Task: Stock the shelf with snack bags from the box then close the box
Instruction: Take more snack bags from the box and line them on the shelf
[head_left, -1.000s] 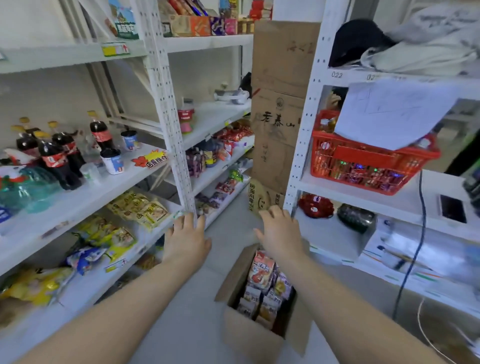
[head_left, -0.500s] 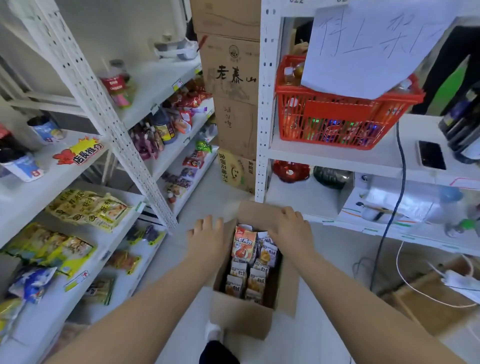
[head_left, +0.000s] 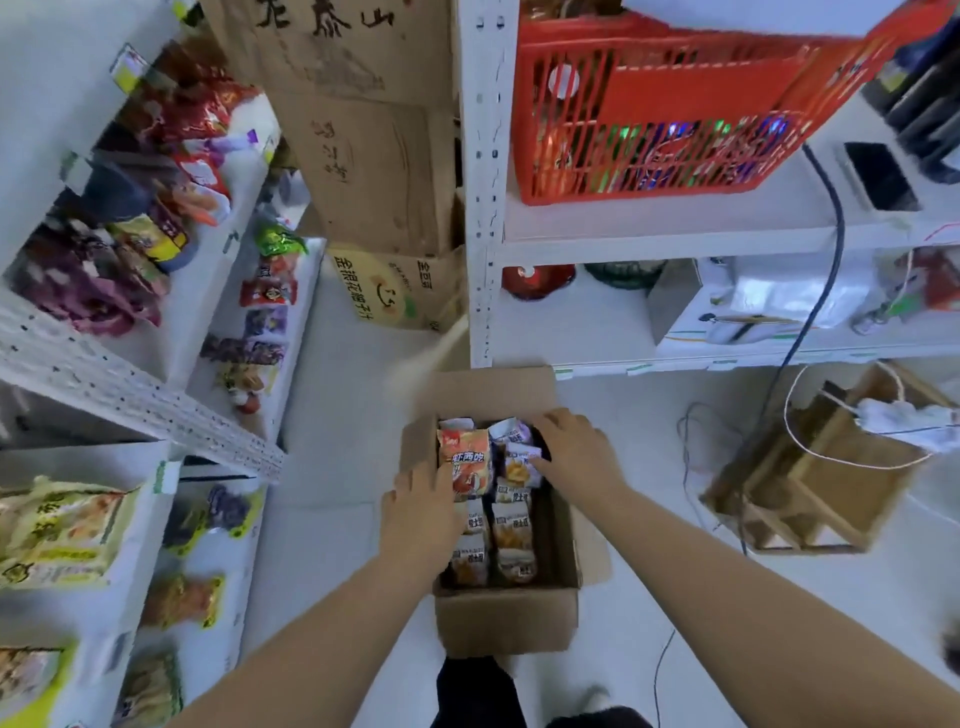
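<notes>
An open cardboard box (head_left: 506, 623) stands on the floor in front of me, packed with snack bags. A large orange bag (head_left: 467, 457) stands upright at its far left, with several small bags (head_left: 511, 535) in rows beside and below it. My left hand (head_left: 421, 509) lies over the box's left edge, fingers against the orange bag. My right hand (head_left: 576, 452) reaches in at the far right corner, its fingers lying on the small white-and-purple bags (head_left: 511, 434). Whether either hand grips a bag is not plain. The white shelf (head_left: 218, 561) on the left holds yellow snack bags (head_left: 57, 530).
A white shelf post (head_left: 485, 208) rises just behind the box, with a red basket (head_left: 675, 104) on the shelf above. Stacked cartons (head_left: 374, 171) stand at the back. A wooden crate (head_left: 831, 483) and cables (head_left: 810, 312) lie to the right. My leg (head_left: 478, 696) is below the box.
My view has tilted down and come closer to the box. Both hands dropped from above the box into it, the left onto the orange bag, the right onto the far right bags.
</notes>
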